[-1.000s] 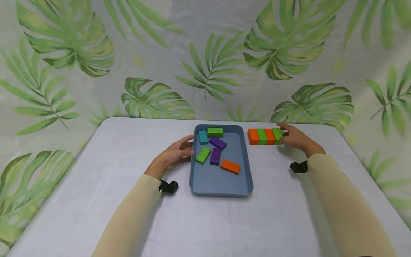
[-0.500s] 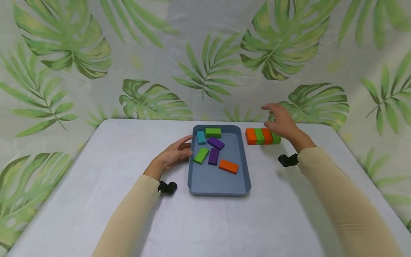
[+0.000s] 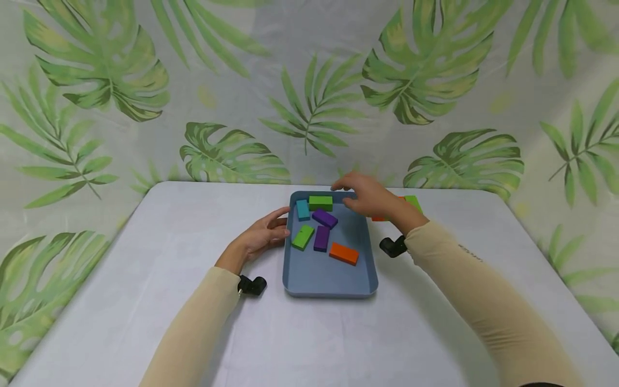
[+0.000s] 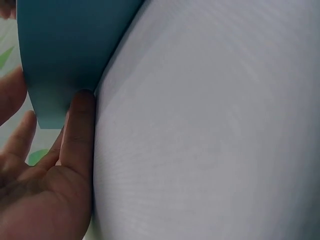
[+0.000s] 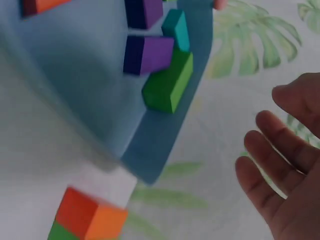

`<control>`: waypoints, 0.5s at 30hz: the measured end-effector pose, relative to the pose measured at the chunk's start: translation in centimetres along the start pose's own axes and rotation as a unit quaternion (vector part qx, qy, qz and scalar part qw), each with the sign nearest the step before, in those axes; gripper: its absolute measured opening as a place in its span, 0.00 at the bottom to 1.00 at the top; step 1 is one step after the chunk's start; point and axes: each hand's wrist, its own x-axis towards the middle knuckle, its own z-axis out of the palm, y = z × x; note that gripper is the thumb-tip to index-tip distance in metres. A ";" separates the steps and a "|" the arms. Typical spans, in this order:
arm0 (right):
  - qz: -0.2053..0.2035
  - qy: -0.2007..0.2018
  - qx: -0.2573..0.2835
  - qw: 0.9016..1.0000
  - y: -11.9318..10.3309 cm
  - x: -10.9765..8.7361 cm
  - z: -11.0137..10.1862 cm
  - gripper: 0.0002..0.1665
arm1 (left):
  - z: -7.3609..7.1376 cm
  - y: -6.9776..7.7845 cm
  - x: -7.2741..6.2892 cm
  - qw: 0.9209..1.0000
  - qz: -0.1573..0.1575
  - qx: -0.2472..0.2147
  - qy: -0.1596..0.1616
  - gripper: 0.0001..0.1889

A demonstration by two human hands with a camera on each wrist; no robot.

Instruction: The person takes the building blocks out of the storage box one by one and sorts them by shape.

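Observation:
My left hand [image 3: 263, 234] touches the left side of the blue-grey tray [image 3: 329, 282] with extended fingers. In the left wrist view, one finger [image 4: 80, 125] lies along the tray's outer wall [image 4: 70, 60]. My right hand [image 3: 369, 199] hovers at the tray's far right corner, fingers spread and holding nothing. Inside the tray lie a green block [image 3: 321, 203], a teal block [image 3: 302, 210], two purple blocks [image 3: 324, 218], another green block [image 3: 302, 237] and an orange block [image 3: 344, 253]. The right wrist view shows the right hand [image 5: 290, 165] apart from these blocks.
Right of the tray stands a row of orange and green blocks, mostly hidden by my right hand; its end green block [image 3: 414, 202] shows. The white table [image 3: 193, 215] meets a leaf-patterned cloth [image 3: 319, 97] behind.
My right hand has left the row of blocks, risen, and swung left to above the tray's far right corner. The left hand stays at the tray's side.

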 end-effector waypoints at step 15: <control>0.076 -0.117 -0.061 0.988 -1.2 4.4 4.4 0.29 | -0.1 0.1 -0.1 1.000 -0.004 -0.013 -0.003 0.39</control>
